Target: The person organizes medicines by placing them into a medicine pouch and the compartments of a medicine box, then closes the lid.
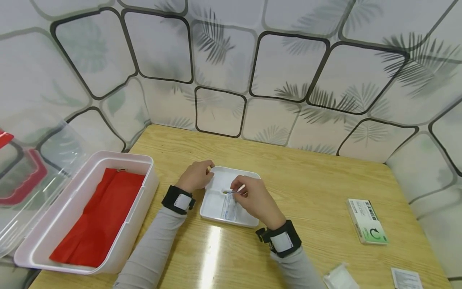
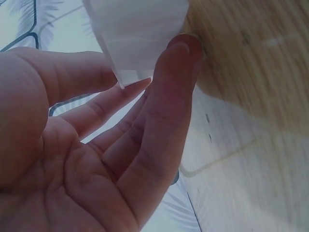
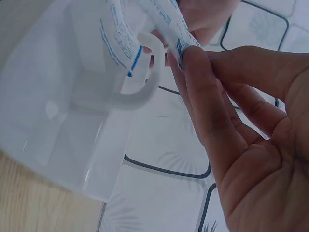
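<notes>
A shallow white divided tray point(image 1: 216, 212) lies on the wooden table. My left hand point(image 1: 195, 176) grips its upper left edge; the left wrist view shows the thumb and a finger on either side of the white wall point(image 2: 145, 34). Above the tray's middle, my right hand point(image 1: 254, 196) pinches the end of a thin white packet with blue print point(image 3: 166, 21) between thumb and forefinger. A second printed strip point(image 3: 118, 36) shows against the tray; whether it is a separate packet I cannot tell. A curved white notch rim point(image 3: 149, 72) stands beside the pinching fingers.
On the left stands a white plastic box point(image 1: 144, 192) with its clear lid point(image 1: 47, 200) raised and a red zipped pouch point(image 1: 104, 216) inside. To the right lie a white-green carton point(image 1: 367, 221), a white plastic packet point(image 1: 341, 277) and a flat sachet point(image 1: 406, 278). Patterned walls edge the table.
</notes>
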Demonstrator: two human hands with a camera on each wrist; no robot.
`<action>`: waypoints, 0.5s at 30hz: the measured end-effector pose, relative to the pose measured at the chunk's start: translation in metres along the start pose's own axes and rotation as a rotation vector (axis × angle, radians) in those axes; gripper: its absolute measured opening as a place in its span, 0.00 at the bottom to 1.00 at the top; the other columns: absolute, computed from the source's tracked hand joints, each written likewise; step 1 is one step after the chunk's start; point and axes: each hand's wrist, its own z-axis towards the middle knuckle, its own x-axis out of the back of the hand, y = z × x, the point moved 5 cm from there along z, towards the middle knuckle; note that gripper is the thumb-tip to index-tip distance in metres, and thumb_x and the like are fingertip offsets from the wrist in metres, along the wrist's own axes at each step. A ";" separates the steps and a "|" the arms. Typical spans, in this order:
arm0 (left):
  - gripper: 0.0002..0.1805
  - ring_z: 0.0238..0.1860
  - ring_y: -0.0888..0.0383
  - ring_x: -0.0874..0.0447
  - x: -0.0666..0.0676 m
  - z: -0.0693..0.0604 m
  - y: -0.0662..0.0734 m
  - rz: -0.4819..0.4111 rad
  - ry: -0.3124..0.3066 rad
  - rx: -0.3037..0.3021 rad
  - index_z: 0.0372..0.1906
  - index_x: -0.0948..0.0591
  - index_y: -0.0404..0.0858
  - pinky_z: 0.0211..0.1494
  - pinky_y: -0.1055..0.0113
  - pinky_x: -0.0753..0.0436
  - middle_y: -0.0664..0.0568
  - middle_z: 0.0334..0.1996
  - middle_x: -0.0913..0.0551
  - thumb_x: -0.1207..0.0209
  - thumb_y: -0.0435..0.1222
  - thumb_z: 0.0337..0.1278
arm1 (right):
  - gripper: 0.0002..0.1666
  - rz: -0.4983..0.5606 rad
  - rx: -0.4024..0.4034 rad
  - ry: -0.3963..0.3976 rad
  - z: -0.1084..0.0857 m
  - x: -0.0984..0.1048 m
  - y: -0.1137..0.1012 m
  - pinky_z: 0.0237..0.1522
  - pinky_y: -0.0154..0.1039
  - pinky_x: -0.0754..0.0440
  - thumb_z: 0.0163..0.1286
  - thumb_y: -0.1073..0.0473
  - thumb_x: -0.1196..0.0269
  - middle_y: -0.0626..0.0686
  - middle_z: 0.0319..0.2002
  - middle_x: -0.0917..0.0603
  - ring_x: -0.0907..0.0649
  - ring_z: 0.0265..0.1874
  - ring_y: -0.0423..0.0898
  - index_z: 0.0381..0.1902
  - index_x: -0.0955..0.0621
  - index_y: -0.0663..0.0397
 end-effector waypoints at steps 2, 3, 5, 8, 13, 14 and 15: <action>0.16 0.26 0.55 0.21 0.001 0.000 0.000 0.007 0.006 -0.004 0.59 0.20 0.37 0.26 0.67 0.25 0.47 0.34 0.17 0.43 0.36 0.71 | 0.06 -0.013 0.002 -0.003 0.003 -0.004 -0.001 0.39 0.35 0.15 0.66 0.67 0.32 0.49 0.37 0.15 0.15 0.33 0.39 0.38 0.17 0.52; 0.16 0.26 0.55 0.21 0.001 0.000 0.000 0.010 0.009 -0.009 0.59 0.20 0.37 0.26 0.67 0.25 0.47 0.34 0.17 0.43 0.36 0.71 | 0.06 -0.019 0.001 -0.002 0.004 -0.006 -0.001 0.38 0.35 0.15 0.66 0.67 0.32 0.49 0.36 0.15 0.15 0.32 0.39 0.38 0.17 0.52; 0.16 0.26 0.55 0.21 0.001 0.000 0.001 0.013 0.014 -0.019 0.59 0.20 0.37 0.26 0.67 0.25 0.47 0.33 0.17 0.43 0.36 0.71 | 0.07 -0.038 -0.008 0.009 0.006 -0.007 0.000 0.39 0.36 0.15 0.66 0.67 0.32 0.47 0.36 0.15 0.16 0.32 0.38 0.37 0.17 0.50; 0.16 0.26 0.56 0.22 0.002 0.000 0.002 0.017 0.019 -0.033 0.58 0.20 0.36 0.26 0.67 0.26 0.48 0.32 0.18 0.43 0.36 0.71 | 0.08 -0.058 -0.013 0.025 0.009 -0.008 0.000 0.38 0.37 0.15 0.65 0.68 0.32 0.46 0.35 0.15 0.16 0.31 0.39 0.37 0.17 0.49; 0.16 0.24 0.56 0.23 0.002 0.000 0.000 0.008 0.021 -0.036 0.58 0.20 0.36 0.25 0.68 0.27 0.49 0.30 0.19 0.43 0.35 0.70 | 0.07 -0.096 0.034 -0.008 0.009 -0.014 0.001 0.37 0.35 0.17 0.64 0.68 0.32 0.45 0.33 0.15 0.17 0.32 0.37 0.34 0.16 0.49; 0.16 0.23 0.57 0.23 0.001 -0.001 0.000 0.007 0.019 -0.035 0.58 0.20 0.36 0.24 0.68 0.27 0.49 0.30 0.19 0.43 0.35 0.70 | 0.06 -0.109 0.042 -0.016 0.009 -0.016 0.002 0.37 0.34 0.17 0.65 0.67 0.32 0.44 0.32 0.15 0.18 0.32 0.37 0.34 0.16 0.49; 0.15 0.23 0.57 0.23 0.001 -0.001 -0.001 0.005 0.017 -0.033 0.58 0.20 0.36 0.24 0.68 0.26 0.49 0.30 0.19 0.43 0.35 0.71 | 0.06 -0.125 0.050 -0.017 0.008 -0.017 0.002 0.37 0.34 0.18 0.64 0.66 0.31 0.43 0.32 0.15 0.18 0.32 0.36 0.34 0.15 0.49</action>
